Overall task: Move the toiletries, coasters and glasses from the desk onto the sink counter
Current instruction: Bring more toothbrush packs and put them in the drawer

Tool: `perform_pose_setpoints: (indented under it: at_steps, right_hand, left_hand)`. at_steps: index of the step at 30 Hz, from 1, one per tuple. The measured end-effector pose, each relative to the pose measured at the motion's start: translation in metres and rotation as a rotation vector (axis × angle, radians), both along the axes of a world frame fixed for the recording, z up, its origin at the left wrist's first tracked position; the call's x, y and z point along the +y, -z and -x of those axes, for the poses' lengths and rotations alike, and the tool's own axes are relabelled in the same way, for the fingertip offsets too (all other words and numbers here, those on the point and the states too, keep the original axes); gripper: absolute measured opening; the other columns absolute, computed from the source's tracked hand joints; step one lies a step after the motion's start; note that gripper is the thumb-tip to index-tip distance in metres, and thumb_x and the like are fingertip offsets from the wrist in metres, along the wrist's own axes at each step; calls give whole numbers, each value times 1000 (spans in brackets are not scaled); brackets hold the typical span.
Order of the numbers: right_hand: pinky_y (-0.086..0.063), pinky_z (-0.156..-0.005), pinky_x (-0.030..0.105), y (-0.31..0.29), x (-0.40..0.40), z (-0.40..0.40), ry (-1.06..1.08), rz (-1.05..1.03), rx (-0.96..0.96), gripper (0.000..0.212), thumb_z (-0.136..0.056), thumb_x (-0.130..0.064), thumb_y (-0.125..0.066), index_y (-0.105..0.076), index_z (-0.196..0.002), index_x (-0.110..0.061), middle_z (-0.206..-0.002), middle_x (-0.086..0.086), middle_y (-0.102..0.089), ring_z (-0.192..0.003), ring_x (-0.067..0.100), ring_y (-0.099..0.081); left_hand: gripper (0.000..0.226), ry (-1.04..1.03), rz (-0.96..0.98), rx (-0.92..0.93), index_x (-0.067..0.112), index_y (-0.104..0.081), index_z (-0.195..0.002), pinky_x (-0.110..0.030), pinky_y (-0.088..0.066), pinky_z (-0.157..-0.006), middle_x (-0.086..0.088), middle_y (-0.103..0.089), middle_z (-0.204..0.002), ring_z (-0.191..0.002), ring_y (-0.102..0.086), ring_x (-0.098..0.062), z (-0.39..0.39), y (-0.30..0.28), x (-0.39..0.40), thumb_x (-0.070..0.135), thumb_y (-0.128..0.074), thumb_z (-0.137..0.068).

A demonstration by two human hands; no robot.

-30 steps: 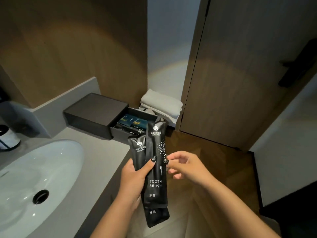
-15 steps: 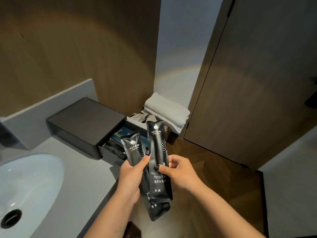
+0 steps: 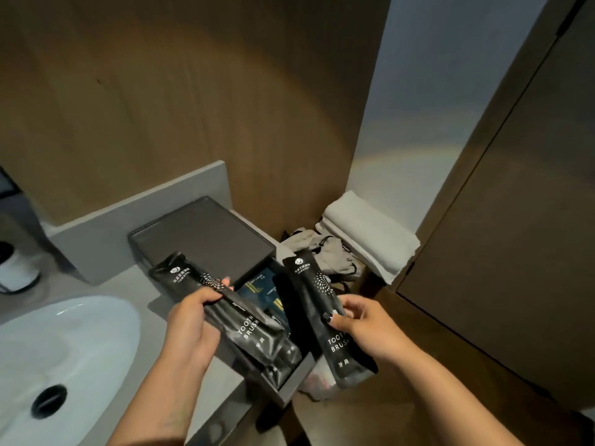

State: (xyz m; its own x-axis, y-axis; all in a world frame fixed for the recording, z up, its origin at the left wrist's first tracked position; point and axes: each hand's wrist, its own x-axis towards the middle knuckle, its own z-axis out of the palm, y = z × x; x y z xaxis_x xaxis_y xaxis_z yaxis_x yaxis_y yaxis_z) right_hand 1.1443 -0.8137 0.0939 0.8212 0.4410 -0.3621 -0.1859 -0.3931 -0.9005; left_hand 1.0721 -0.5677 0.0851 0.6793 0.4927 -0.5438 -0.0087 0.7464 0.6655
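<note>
A person is standing at a grey bench [image 3: 106, 278] beside a white sink basin [image 3: 64, 349], holding one black toothbrush packet in each of two bare hands. The left hand [image 3: 190, 320] is gripping the left toothbrush packet [image 3: 225, 310] around its middle, fingers curled over the top edge and thumb underneath, so that the packet is lying tilted with its logo end pointing toward ten o'clock. The right hand [image 3: 360, 323] is pinching the right toothbrush packet [image 3: 322, 313] between thumb and fingers at mid-length; that packet is hanging nearly upright, logo end toward twelve o'clock and its lower end past the bench edge.

Both packets are hovering over the open drawer [image 3: 289, 378] of a dark amenity box [image 3: 206, 239] sitting on the bench at twelve o'clock from the hands. More black packets are lying inside the drawer under the left one, with what appear to be dark blue sachets [image 3: 257, 284] farther back, though the dim light is making them hard to read. At two o'clock from the box, a folded white towel [image 3: 370, 239] is resting against the wall, with a crumpled beige drawstring bag [image 3: 328, 255] just beside it. A white container [image 3: 16, 272] is standing at the far left edge of the bench, at nine o'clock.
</note>
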Motion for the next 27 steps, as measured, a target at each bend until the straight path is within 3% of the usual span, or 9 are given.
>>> perform_pose_setpoints:
  at_steps: [3,6,8,11,14,16,20,24,27]
  right_hand:
    - [-52,-68,21,3,12,-23,-177,34,47,9,-88,-2,-61,-65,-88,-11,-82,2,-67,-72,11,-65]
    - [-55,-80,29,7,24,-40,-334,69,106,13,-88,-4,-60,-68,-89,-15,-88,5,-71,-81,17,-68]
    - [-53,-76,23,8,31,-46,-397,66,151,19,-90,-1,-56,-68,-85,-16,-83,2,-70,-79,14,-66]
    - [-52,-70,22,9,42,-50,-474,73,236,26,-92,3,-49,-68,-85,-15,-79,2,-70,-71,11,-65]
    - [-53,-82,36,19,56,-50,-517,55,334,34,-92,5,-45,-71,-89,-16,-85,9,-72,-80,22,-66]
    - [-52,-84,43,30,67,-48,-485,32,415,35,-91,6,-44,-72,-97,-13,-91,13,-72,-85,27,-66]
    - [-56,-66,31,49,85,-42,-474,49,463,32,-92,5,-48,-71,-107,-11,-90,11,-74,-76,24,-69]
    - [-54,-86,45,53,96,-38,-452,60,455,33,-92,5,-47,-70,-106,-14,-99,14,-73,-92,30,-69]
    - [-53,-91,43,57,105,-38,-425,81,414,32,-91,4,-50,-69,-109,-15,-104,11,-71,-101,30,-66]
  left_hand:
    - [35,-172,34,-74,-5,-51,-118,-38,-51,-87,-19,-60,-123,-101,-65,-23,-2,1,7,-13,-39,-86]
    - [44,-326,93,-179,-6,-39,-135,-39,-52,-82,-21,-55,-127,-101,-66,-25,6,-1,1,-13,-34,-92]
    - [42,-351,87,-209,-2,-40,-137,-38,-52,-82,-19,-61,-124,-103,-68,-22,18,-5,-8,-5,-34,-96]
    - [33,-366,65,-176,4,-54,-127,-32,-58,-82,-8,-71,-110,-96,-70,-12,38,-10,-25,11,-37,-100]
    - [32,-376,38,-92,9,-64,-116,-30,-54,-81,-2,-76,-91,-79,-72,-10,56,-8,-44,21,-39,-100]
    - [32,-412,29,-54,9,-63,-116,-31,-53,-83,-4,-76,-86,-79,-72,-13,65,-4,-56,18,-37,-100]
    - [37,-490,16,-72,-2,-56,-120,-38,-55,-80,-14,-73,-94,-80,-72,-19,73,-4,-76,-6,-32,-92]
    - [32,-503,-62,-52,-2,-60,-113,-34,-61,-66,-13,-75,-94,-82,-73,-22,76,-7,-94,-7,-34,-94]
    - [27,-468,-92,-28,1,-66,-109,-37,-61,-67,-11,-74,-103,-84,-71,-24,85,-8,-106,6,-43,-96]
